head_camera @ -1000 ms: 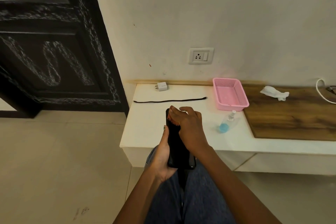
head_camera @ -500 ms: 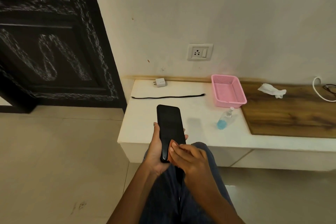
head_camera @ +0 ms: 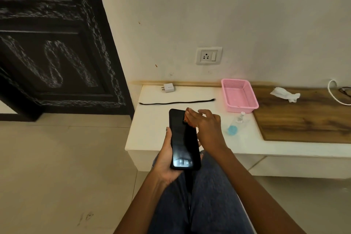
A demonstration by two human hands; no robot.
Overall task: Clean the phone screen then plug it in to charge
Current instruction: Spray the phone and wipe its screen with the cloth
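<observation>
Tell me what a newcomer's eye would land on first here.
The black phone, held in the left hand above the lap while the right hand rubs a small reddish cloth on its top corner. Next, the pink basket on the white shelf.

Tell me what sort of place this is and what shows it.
Most likely a room in a home. A dark carved door stands beside a low white shelf against a painted wall, with a wall socket above it and a tiled floor below.
</observation>
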